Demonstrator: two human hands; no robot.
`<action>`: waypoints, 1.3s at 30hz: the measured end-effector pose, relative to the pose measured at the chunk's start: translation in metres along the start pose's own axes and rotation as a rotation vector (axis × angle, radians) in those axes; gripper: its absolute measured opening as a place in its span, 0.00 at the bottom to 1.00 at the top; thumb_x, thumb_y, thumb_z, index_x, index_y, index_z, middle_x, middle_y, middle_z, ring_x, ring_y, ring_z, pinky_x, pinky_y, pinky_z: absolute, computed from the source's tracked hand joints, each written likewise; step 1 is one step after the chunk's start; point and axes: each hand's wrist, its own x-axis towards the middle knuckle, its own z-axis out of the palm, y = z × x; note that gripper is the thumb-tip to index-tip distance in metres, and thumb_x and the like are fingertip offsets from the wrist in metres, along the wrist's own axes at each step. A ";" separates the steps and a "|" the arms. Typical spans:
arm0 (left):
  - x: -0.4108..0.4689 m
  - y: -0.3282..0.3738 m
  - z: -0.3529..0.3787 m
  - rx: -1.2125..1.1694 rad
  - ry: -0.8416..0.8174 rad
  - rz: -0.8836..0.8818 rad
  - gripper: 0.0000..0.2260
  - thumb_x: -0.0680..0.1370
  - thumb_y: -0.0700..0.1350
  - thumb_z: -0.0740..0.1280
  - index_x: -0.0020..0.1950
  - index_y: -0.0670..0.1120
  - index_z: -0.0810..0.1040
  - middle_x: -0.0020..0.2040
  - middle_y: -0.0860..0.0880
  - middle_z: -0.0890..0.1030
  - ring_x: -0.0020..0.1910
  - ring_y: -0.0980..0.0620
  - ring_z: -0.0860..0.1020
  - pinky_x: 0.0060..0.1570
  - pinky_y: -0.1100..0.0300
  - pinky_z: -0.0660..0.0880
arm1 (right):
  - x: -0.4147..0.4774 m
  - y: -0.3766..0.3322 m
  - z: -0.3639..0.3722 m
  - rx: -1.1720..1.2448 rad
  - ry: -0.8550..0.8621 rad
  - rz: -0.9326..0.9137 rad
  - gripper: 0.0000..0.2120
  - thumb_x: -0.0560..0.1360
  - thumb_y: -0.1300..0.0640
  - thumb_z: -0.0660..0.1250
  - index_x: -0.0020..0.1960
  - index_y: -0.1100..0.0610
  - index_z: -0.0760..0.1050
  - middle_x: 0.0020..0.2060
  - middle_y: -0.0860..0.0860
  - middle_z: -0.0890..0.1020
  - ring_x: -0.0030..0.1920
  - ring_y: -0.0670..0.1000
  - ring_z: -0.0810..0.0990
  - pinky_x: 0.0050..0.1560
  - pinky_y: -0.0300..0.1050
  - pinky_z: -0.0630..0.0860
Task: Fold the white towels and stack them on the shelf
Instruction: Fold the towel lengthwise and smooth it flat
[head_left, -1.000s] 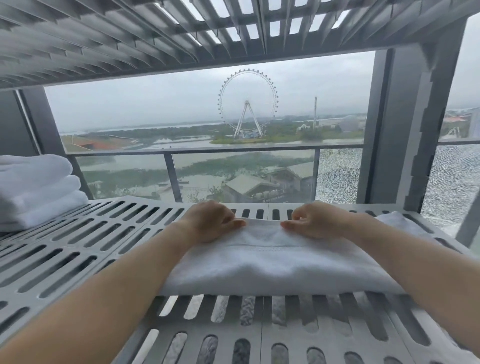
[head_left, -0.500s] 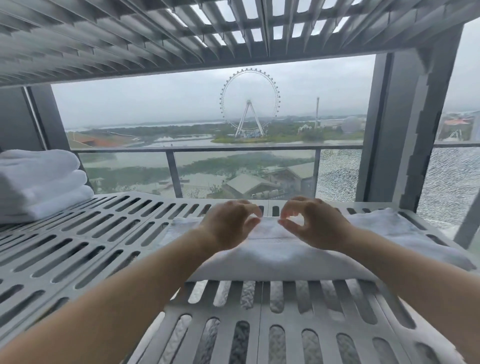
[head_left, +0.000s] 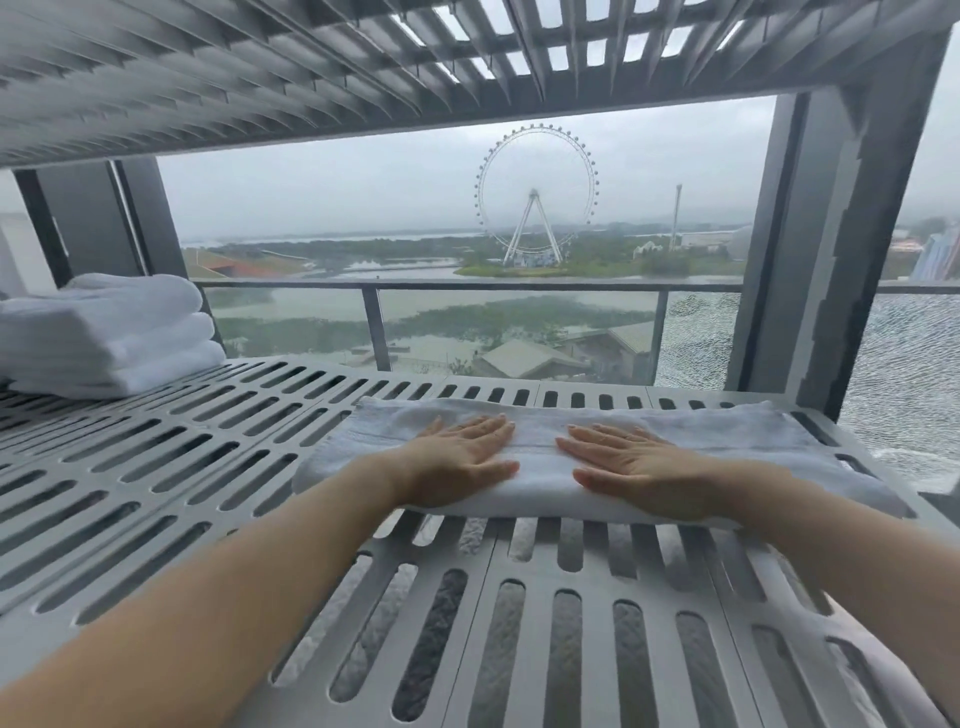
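1. Shelf (head_left: 156, 499) is running slotted grey metal from the near edge to the back; a second slatted level is sitting overhead.
2. Both forearms are reaching forward low over the shelf, converging on the towel (head_left: 727, 447).
3. Left hand (head_left: 462, 462) and right hand (head_left: 631, 467) are lying palm-down, side by side near the towel's middle. Fingers are stretched flat and close together, gripping nothing, just pressing.
4. Towel is lying as a long folded strip across the right half of the shelf, near edge rounded, ends reaching well past each hand.
5. Step in hand, judging by pose: flattening the fold. To do it well: be sweeping the palms outward from centre towards each end, keeping pressure even so the layers are not shearing, and checking the edges are lining up before the next fold.
6. Stack (head_left: 104, 332) of folded white towels is sitting at the far left, well apart; that is likely the destination.
7. Railing and a Ferris wheel (head_left: 535, 192) are showing beyond.
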 end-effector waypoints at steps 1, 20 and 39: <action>-0.002 0.004 -0.001 0.016 0.023 -0.024 0.29 0.79 0.62 0.45 0.76 0.52 0.45 0.77 0.55 0.45 0.74 0.58 0.43 0.69 0.53 0.35 | 0.001 -0.002 -0.002 0.044 0.008 -0.001 0.34 0.69 0.29 0.38 0.73 0.37 0.46 0.75 0.40 0.45 0.73 0.41 0.41 0.69 0.43 0.35; 0.008 -0.026 -0.008 -0.046 -0.018 -0.277 0.29 0.72 0.72 0.44 0.72 0.68 0.45 0.77 0.57 0.44 0.76 0.50 0.45 0.67 0.30 0.41 | 0.051 -0.049 0.013 -0.024 0.093 0.027 0.25 0.78 0.37 0.41 0.74 0.39 0.45 0.75 0.41 0.46 0.74 0.44 0.42 0.73 0.52 0.38; -0.039 -0.074 0.007 0.039 0.058 -0.170 0.27 0.80 0.59 0.42 0.76 0.49 0.45 0.77 0.49 0.44 0.75 0.53 0.43 0.74 0.52 0.42 | 0.085 -0.124 0.024 0.002 0.199 0.141 0.23 0.80 0.42 0.44 0.74 0.43 0.52 0.75 0.44 0.52 0.75 0.46 0.48 0.72 0.54 0.41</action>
